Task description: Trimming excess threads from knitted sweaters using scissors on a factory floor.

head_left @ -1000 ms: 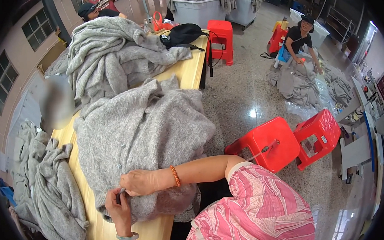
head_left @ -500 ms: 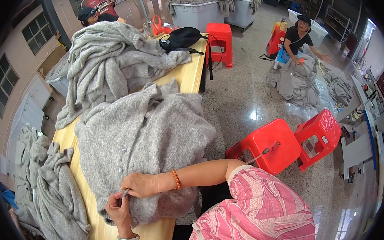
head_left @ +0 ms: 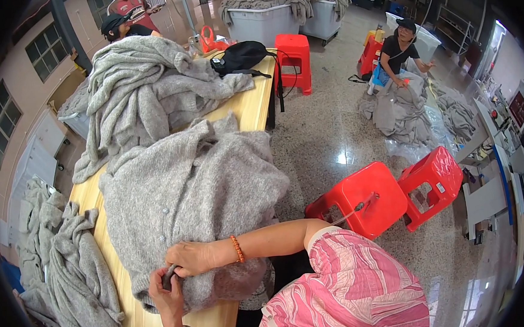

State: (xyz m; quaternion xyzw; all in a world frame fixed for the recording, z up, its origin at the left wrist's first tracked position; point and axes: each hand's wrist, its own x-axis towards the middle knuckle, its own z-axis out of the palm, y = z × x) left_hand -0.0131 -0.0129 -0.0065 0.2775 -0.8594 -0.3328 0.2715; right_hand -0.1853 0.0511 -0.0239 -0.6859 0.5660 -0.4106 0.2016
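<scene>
A fuzzy grey knitted cardigan (head_left: 215, 184) lies spread in front of me, with a few small pale buttons (head_left: 166, 211) down its front band. At the band's lower part my right hand (head_left: 190, 258) pinches the knit between bent fingers. My left hand (head_left: 165, 294) is closed on the same fold just below, its fingertips almost touching the right ones. A dark bit of folded knit sticks up between them; whether a button lies in it is hidden by the fingers.
A heap of grey knits (head_left: 143, 87) covers the far part of the wooden table (head_left: 249, 101), beside a black bag (head_left: 243, 57). More knits (head_left: 70, 271) lie at left. Red stools (head_left: 366, 199) stand at right. A person (head_left: 396, 53) sits among garments; others are at the back.
Both hands keep their grip, with the left hand's fingers turned and the pinched fold now showing darker between them. The view has shifted slightly. The seated person's outstretched hand has drawn in.
</scene>
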